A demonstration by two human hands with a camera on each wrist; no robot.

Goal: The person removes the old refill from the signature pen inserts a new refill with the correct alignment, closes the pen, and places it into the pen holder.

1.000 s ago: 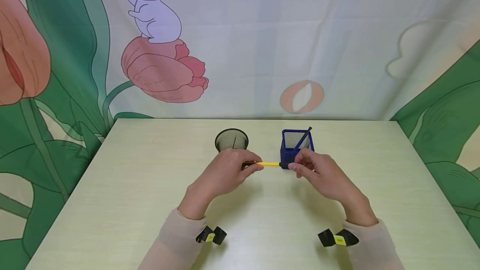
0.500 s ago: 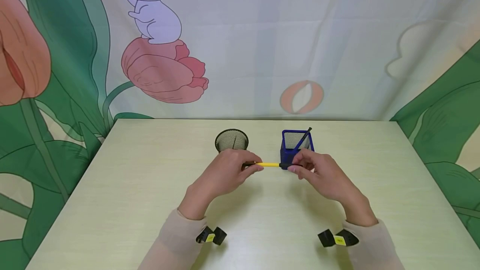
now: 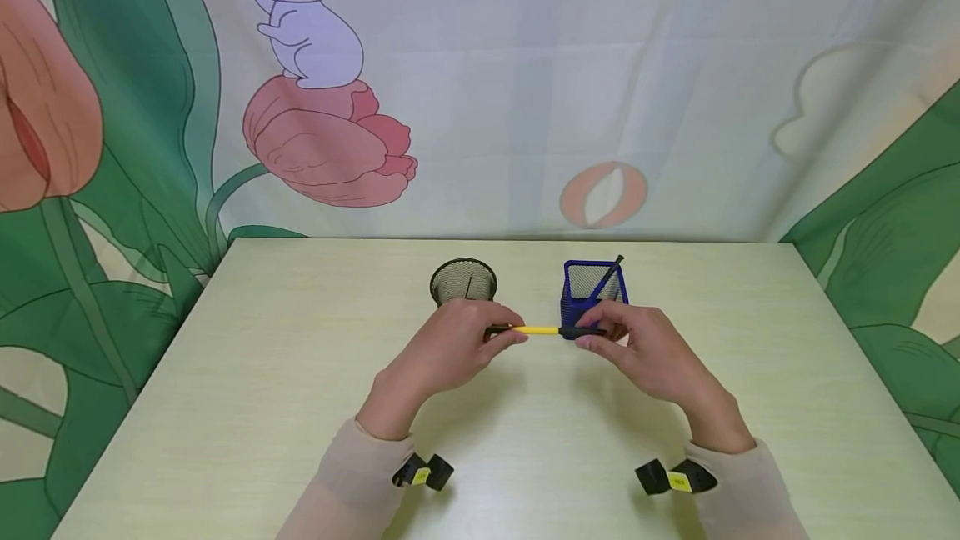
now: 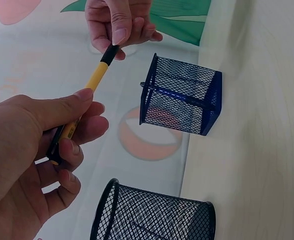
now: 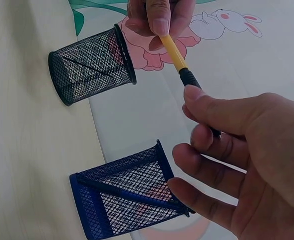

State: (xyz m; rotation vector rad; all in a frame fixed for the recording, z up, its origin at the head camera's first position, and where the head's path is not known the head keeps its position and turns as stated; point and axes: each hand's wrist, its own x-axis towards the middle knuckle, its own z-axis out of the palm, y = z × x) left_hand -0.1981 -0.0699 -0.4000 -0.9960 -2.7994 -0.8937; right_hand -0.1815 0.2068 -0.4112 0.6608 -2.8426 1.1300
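Held level between both hands is a yellow pen with black ends, raised over the table. My left hand grips one end between thumb and fingers; in the left wrist view the pen's dark end shows below that thumb. At the other end, my right hand pinches the black ribbed part with thumb and forefinger, its other fingers loosely bent. Behind the left hand stands a round black mesh pen holder with a thin dark stick inside. Behind the right hand, a square blue mesh pen holder contains a leaning dark pen.
A pale wooden table lies under the hands. Its back edge meets a curtain printed with flowers, leaves and a white rabbit. A black device with a yellow label is strapped to each wrist.
The right fingers have shifted slightly along the pen's black end, and more of that end shows in front of them. The left hand and both holders stay in place.
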